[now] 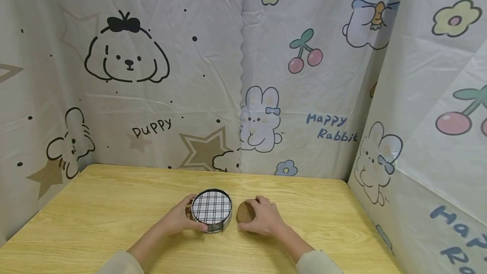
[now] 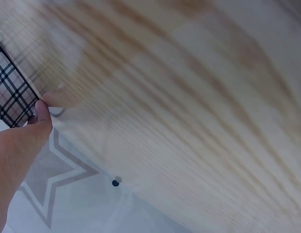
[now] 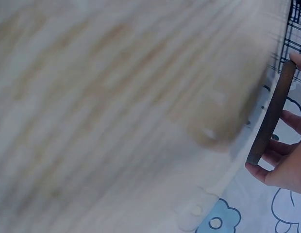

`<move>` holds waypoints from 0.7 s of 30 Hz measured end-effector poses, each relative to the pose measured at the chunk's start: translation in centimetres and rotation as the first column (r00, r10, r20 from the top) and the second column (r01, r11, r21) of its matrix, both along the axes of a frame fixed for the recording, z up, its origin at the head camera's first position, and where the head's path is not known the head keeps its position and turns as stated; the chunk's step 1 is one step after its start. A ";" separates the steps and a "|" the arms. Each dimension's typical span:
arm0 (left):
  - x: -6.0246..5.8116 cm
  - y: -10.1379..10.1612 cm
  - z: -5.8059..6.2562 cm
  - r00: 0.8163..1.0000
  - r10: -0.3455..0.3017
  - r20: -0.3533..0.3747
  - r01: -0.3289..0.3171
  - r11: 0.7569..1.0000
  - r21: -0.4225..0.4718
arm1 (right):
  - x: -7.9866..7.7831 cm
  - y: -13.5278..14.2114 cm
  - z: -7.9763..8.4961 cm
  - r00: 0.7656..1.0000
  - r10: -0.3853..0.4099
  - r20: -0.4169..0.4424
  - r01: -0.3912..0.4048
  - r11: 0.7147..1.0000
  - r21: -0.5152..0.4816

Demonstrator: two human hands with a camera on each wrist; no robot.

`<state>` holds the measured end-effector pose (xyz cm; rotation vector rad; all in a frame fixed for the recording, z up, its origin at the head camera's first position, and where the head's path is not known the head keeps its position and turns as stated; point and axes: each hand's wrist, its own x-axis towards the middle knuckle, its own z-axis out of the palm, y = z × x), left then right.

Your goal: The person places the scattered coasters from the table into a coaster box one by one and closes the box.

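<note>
My left hand (image 1: 178, 220) grips a round box (image 1: 211, 207) covered in black-and-white plaid, with a dark raised rim around its top. Thumb and fingers lie on opposite sides of it, above the wooden table. In the left wrist view only a corner of the plaid box (image 2: 13, 94) shows beside the thumb. Just to the right, my right hand (image 1: 267, 217) holds a brown round disc (image 1: 244, 214), its face tipped toward the box. The right wrist view shows the disc (image 3: 272, 116) edge-on, thin and dark, with fingertips at its edge and across its back.
The light wooden table (image 1: 114, 206) runs back to a hanging printed cloth (image 1: 213, 75) with cartoon puppies, rabbits, stars and flowers. More of this cloth stands along the table's left and right sides.
</note>
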<state>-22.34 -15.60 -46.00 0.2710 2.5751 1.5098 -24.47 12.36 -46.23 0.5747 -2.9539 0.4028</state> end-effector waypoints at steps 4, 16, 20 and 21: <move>0.0 -0.1 -0.1 1.000 -0.011 -0.007 0.011 1.000 0.002 | 0.0 -0.3 1.0 1.000 -0.021 -0.012 0.020 1.000 -0.024; 0.1 -0.2 0.0 0.998 -0.062 -0.011 0.062 0.998 0.011 | -0.3 -2.8 4.2 0.998 0.042 -0.038 -0.045 0.997 -0.061; 0.1 -0.2 0.0 0.999 -0.039 0.005 0.039 0.999 -0.009 | -0.3 -4.3 4.9 0.995 0.089 -0.045 -0.091 0.995 -0.049; 0.1 -0.2 0.0 0.999 -0.035 0.010 0.035 0.999 -0.013 | -0.3 -4.8 5.0 0.994 0.099 -0.044 -0.100 0.994 -0.041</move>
